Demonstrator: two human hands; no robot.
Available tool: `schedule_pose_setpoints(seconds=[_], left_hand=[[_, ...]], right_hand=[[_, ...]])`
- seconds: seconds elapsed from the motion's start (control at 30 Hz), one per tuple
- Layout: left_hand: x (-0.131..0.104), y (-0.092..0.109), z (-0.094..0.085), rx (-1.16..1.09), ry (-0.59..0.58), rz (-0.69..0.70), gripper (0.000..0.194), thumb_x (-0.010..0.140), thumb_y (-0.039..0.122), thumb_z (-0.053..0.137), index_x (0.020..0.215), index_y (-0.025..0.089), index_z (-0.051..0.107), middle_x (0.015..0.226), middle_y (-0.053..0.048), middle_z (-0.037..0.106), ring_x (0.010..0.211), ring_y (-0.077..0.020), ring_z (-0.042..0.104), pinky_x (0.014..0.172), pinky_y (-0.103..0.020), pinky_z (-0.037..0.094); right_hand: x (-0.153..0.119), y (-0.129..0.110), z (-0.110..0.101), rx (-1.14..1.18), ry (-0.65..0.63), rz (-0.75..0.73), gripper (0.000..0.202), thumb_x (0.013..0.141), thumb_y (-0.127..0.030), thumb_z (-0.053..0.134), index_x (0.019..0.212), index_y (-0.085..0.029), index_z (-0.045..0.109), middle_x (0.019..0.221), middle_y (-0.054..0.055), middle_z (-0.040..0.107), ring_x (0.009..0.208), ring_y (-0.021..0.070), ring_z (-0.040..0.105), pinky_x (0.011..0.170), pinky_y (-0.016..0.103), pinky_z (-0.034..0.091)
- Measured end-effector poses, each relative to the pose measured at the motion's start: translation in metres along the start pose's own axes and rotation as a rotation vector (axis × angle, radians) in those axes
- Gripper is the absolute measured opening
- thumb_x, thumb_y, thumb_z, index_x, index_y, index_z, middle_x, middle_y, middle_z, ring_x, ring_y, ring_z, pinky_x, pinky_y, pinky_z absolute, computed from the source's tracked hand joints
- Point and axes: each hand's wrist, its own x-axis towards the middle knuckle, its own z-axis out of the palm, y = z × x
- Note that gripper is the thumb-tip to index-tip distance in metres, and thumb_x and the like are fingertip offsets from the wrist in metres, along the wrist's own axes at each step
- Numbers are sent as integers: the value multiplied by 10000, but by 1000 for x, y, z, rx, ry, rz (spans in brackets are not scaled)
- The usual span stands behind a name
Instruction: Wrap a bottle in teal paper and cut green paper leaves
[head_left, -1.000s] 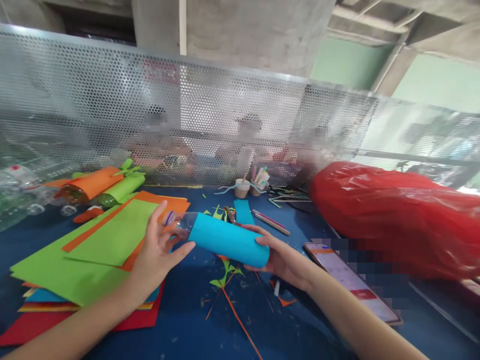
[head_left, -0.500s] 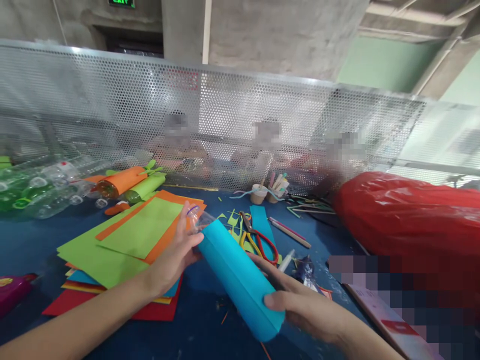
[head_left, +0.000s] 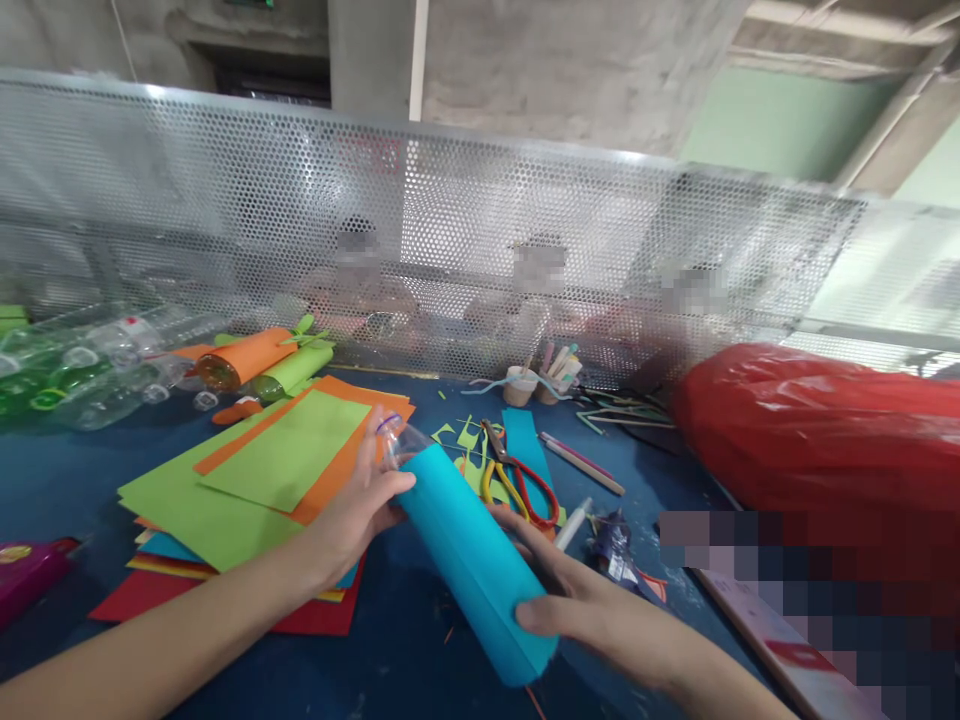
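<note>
A clear plastic bottle wrapped in blue paper is tilted, its neck toward the upper left and its base toward the lower right. My left hand grips it round the neck and shoulder, thumb on the paper's upper edge. Around the lower part is my right hand, thumb on top near the base and fingers on the far side. A lengthwise seam runs along the blue paper. Red-handled scissors and yellow-handled scissors lie just beyond the bottle, among green paper scraps.
Coloured paper sheets are stacked at the left, with plastic bottles and an orange-wrapped bottle behind. Cups of pens stand before a perforated metal screen; people sit beyond it. A red plastic bag fills the right.
The wrapped bottle has turned slightly in my hands, its seam now lower down the side. My right hand has shifted a little to the left with the base.
</note>
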Motion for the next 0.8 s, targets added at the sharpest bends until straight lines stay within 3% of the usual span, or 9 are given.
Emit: schedule_pose_setpoints(seconds=[0.13,0.23,0.33,0.43,0.5,0.6,0.8], left_hand=[[0,4,7,-44,1,-36,591,899,442,526,1434,320,307,1242,-71,607,1092,-291,583,849,-435,501],[-2,3,8,-82,-70,-47,558,891,537,512,1365,257,427,1246,-98,617,1170,-309,541,952,-460,445],[-7,-3,8,-97,-211,-49,505,863,465,612,1299,237,500,1325,-107,579,1250,-309,493,1034,-450,388],[-12,-9,11,-50,-317,-71,522,809,356,715,1280,252,516,1353,-108,563,1256,-321,497,1046,-473,382],[-14,-13,14,-19,-307,-99,529,772,343,755,1245,240,543,1333,-124,579,1242,-338,510,1033,-491,392],[-14,-15,13,31,-200,-156,488,770,365,752,1193,195,580,1299,-155,600,1225,-358,524,1008,-496,414],[-8,-16,6,3,-126,-232,466,852,412,656,1236,168,555,1253,-162,635,1165,-341,580,946,-461,474]], right_hand=[[0,0,3,-66,-7,-13,1038,709,-495,764,1521,-277,155,1598,61,117,1437,276,176,1122,382,251],[2,4,6,-36,52,-25,1058,664,-548,783,1509,-276,207,1575,92,200,1401,301,273,1096,399,307],[5,9,11,43,182,-35,1051,645,-577,781,1495,-251,256,1508,120,346,1312,317,415,1048,414,376],[7,13,16,10,317,-82,989,684,-624,724,1482,-238,285,1468,114,405,1272,315,454,1023,411,404],[8,14,19,-98,325,-154,930,704,-622,711,1461,-240,329,1446,106,432,1263,318,455,1015,407,412],[8,14,22,-169,277,-225,873,730,-617,691,1440,-226,366,1405,113,475,1251,318,461,1015,414,413],[7,16,21,123,212,-62,834,758,-606,676,1455,-305,333,1388,99,493,1201,285,528,989,457,432]])
